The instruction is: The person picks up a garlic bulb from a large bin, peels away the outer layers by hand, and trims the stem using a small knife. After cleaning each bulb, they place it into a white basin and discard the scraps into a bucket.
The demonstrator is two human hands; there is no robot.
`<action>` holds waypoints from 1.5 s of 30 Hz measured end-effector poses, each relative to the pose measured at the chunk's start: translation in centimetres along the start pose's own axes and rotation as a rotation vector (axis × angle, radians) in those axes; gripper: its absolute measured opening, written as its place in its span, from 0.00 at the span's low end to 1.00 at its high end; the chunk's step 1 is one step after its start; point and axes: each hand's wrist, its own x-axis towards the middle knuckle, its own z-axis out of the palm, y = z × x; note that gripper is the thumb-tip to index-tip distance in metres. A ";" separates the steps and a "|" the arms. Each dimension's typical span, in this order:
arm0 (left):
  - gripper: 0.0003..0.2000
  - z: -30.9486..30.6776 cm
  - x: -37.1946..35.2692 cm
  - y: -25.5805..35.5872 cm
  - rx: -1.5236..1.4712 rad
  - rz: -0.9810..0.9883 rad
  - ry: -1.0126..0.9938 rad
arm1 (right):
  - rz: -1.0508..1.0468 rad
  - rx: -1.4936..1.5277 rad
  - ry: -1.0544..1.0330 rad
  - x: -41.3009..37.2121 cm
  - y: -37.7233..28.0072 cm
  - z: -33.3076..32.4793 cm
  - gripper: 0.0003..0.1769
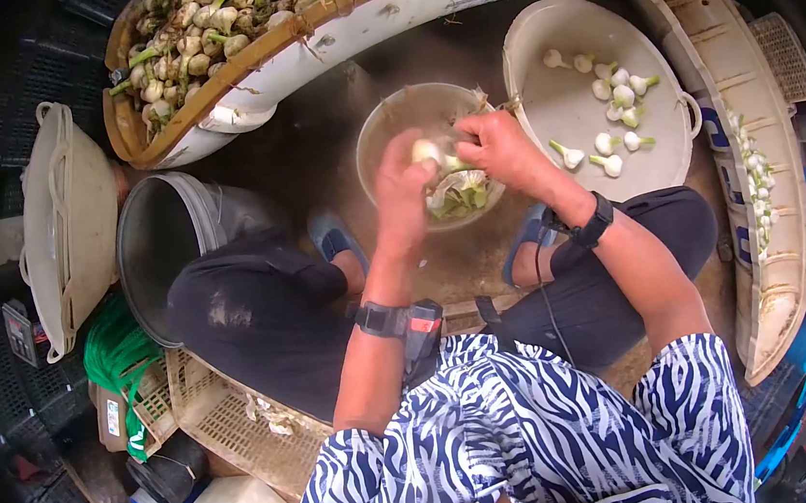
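Observation:
My left hand (404,179), slightly blurred, is closed round a pale garlic bulb (426,151) above a round basin (376,147). Close beside it, my right hand (500,150) has its fingers pinched together at the bulb's greenish stem (456,163). A small dark shape shows by those fingers, but I cannot make out whether it is a tool. Under both hands, leafy garlic trimmings (461,197) lie in the basin. To the right, a wide pale tub (545,112) holds several cleaned white garlic bulbs (623,95) with short stems.
A long trough (325,41) heaped with untrimmed garlic (200,53) spans the back. On the left stand a grey bucket (200,208) and a tilted pale tub (78,200). Another long trough (780,283) with garlic curves along the right. A plastic crate (231,428) lies at lower left.

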 end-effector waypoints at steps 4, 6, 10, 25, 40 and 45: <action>0.20 -0.2 0.5 -0.6 0.074 0.165 -0.086 | 0.107 0.316 -0.044 0.1 0.6 -0.5 0.11; 0.21 -0.2 0.7 -0.1 0.142 0.108 -0.043 | 0.094 0.307 -0.125 0.2 0.3 -1.0 0.09; 0.22 -0.4 0.5 0.9 0.408 -0.095 -0.168 | 0.134 0.381 -0.012 -0.6 0.4 0.2 0.06; 0.17 0.5 1.1 0.8 -0.237 -0.143 -0.163 | 0.241 1.038 0.289 -0.3 0.3 0.8 0.06; 0.19 0.1 1.2 0.0 -0.673 -0.118 -0.009 | 0.125 0.058 0.205 -0.1 -2.1 -0.4 0.17; 0.19 -0.1 1.1 -0.6 -0.303 -0.059 -0.071 | 0.044 -0.102 0.221 0.2 -2.2 -0.4 0.12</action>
